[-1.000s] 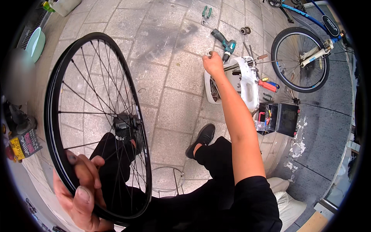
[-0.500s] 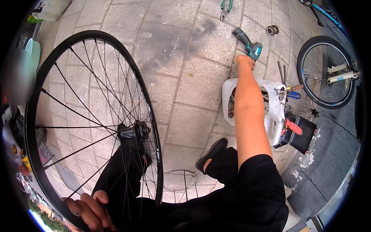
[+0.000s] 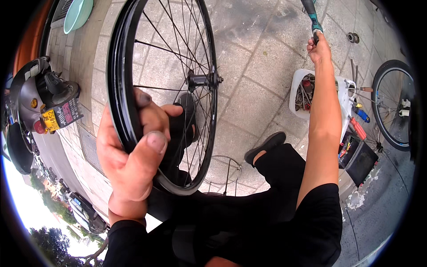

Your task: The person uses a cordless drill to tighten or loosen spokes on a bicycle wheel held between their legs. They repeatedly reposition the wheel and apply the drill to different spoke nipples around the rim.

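A black spoked bicycle wheel (image 3: 120, 75) stands upright on my left, its hub (image 3: 199, 82) facing the middle of the view. My left hand (image 3: 135, 147) is closed round the near side of its rim, thumb on top. My right arm reaches far forward on the right. At its end my right hand (image 3: 320, 48) has curled fingers on the near end of a teal and black cordless drill (image 3: 314, 20). The drill's far end runs up to the picture's edge.
A white tub (image 3: 297, 100) of tools stands right, with a red-handled screwdriver (image 3: 357, 128) and a black case (image 3: 361, 164) beside it. Beyond lie a metal bicycle part (image 3: 353, 38) and another wheel (image 3: 393, 104). A parked scooter (image 3: 51, 98) and green basin (image 3: 78, 15) are left.
My view has swung left. The wheel has come up nearer in my left hand, more edge-on. The drill has turned and moved farther forward with my right hand.
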Tool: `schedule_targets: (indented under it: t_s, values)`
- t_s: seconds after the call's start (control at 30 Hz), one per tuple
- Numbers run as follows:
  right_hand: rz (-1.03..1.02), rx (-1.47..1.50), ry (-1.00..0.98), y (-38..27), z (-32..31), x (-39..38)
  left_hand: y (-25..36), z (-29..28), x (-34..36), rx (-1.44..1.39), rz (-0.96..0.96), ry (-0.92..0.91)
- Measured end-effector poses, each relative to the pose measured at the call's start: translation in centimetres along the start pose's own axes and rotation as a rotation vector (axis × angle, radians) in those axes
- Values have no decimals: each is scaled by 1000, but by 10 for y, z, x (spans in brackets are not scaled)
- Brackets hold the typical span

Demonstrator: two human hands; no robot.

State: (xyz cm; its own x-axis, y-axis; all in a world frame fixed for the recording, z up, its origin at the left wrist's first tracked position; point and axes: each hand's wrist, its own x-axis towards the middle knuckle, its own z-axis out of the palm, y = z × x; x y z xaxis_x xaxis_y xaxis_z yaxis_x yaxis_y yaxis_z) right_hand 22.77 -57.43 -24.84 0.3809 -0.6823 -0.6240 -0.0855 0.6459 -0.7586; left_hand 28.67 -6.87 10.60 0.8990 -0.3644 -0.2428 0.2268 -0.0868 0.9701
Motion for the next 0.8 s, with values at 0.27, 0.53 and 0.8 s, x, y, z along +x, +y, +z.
schedule_targets:
  t_s: [0.27, 0.53, 0.8]
  values:
    - [-506, -497, -91, -70, 10, -318, -33, -38, -30, 82, 106, -232]
    - [-796, -903, -342, -121, -53, -559, -63, -46, -72, 78, 233, -338]
    - [-687, 159, -718, -122, -147, -697, -73, -65, -88, 155, 261, -237]
